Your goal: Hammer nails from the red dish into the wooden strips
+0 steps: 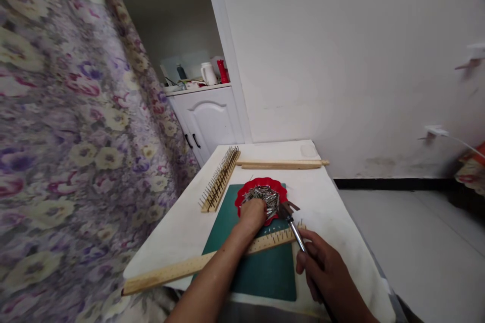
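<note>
My left hand (253, 212) reaches down into a red scalloped dish (239, 197) heaped with loose nails (271, 197). Its fingers point into the heap, hidden behind the back of the hand. My right hand (322, 262) is closed around the handle of a claw hammer (296, 232); the metal head is up beside the dish's right rim. Below the dish, a long wooden strip (185, 266) lies at a slant across a green cutting mat (265, 282), passing under my left forearm. Several nails stand upright in its right end, and small marks or holes dot the rest.
At the back left of the white-covered table (170, 232) lies a wooden piece (220, 181) bristling with upright nails. More wooden strips (282, 164) lie along the far side. A floral curtain (76, 136) hangs on the left; a white cabinet (212, 116) stands behind.
</note>
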Demonstrator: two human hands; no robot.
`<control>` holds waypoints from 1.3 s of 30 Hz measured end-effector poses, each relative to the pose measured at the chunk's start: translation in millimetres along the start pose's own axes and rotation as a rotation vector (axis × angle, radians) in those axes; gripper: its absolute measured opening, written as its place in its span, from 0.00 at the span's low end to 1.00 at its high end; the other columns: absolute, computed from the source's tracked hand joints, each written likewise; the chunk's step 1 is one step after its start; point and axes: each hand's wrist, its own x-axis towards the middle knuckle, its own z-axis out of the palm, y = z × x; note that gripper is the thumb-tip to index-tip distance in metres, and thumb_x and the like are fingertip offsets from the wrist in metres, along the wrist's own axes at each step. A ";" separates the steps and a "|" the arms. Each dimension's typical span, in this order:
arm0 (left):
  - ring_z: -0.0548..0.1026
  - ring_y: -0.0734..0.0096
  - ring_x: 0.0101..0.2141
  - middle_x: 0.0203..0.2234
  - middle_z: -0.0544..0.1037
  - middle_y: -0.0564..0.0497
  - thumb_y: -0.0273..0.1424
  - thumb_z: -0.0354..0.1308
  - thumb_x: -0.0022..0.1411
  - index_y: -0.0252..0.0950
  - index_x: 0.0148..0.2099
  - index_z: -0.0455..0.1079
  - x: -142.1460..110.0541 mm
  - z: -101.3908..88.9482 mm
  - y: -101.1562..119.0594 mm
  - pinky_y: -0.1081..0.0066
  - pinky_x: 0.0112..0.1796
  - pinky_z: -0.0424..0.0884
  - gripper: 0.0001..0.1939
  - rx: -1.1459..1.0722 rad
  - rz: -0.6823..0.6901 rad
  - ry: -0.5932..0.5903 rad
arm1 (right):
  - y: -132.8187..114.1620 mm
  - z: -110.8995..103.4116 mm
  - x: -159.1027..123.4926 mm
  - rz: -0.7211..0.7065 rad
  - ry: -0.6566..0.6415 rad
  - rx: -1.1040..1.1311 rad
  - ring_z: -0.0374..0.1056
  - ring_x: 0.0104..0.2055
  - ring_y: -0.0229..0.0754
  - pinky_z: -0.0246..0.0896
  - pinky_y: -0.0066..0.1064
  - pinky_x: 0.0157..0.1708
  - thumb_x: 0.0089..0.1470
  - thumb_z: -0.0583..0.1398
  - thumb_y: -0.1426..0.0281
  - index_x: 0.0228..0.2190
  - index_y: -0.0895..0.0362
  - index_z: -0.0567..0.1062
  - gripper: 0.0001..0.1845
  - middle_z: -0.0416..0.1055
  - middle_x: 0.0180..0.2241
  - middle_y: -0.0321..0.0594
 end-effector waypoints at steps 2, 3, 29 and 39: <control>0.76 0.54 0.37 0.32 0.80 0.41 0.24 0.54 0.51 0.34 0.31 0.76 0.9 -1.2 1.6 0.65 0.36 0.68 0.09 0.028 0.013 0.000 | 0.1 0.4 -0.1 -0.005 -0.007 -0.015 0.53 0.10 0.27 0.43 0.20 0.09 0.54 0.56 0.65 0.48 0.56 0.64 0.20 0.66 0.21 0.28; 0.76 0.55 0.37 0.32 0.80 0.41 0.24 0.53 0.51 0.34 0.32 0.76 0.7 -1.7 1.9 0.65 0.36 0.68 0.10 0.038 0.019 0.004 | 0.1 0.6 0.0 -0.007 -0.015 -0.020 0.53 0.10 0.27 0.43 0.20 0.09 0.54 0.56 0.65 0.48 0.56 0.64 0.20 0.66 0.21 0.28; 0.68 0.72 0.27 0.25 0.69 0.54 0.30 0.46 0.65 0.38 0.33 0.60 -116.8 13.9 18.2 0.75 0.31 0.61 0.07 -0.710 0.304 0.213 | 2.0 6.0 9.1 -0.109 0.098 0.128 0.53 0.12 0.26 0.49 0.19 0.10 0.49 0.62 0.68 0.48 0.55 0.65 0.23 0.69 0.23 0.29; 0.66 0.73 0.28 0.24 0.67 0.54 0.33 0.46 0.66 0.37 0.32 0.60 -130.3 21.7 30.1 0.75 0.31 0.60 0.10 -0.906 0.334 0.093 | -3.1 2.5 8.8 -0.101 0.112 0.182 0.52 0.10 0.25 0.46 0.19 0.09 0.49 0.63 0.66 0.47 0.56 0.66 0.23 0.69 0.23 0.28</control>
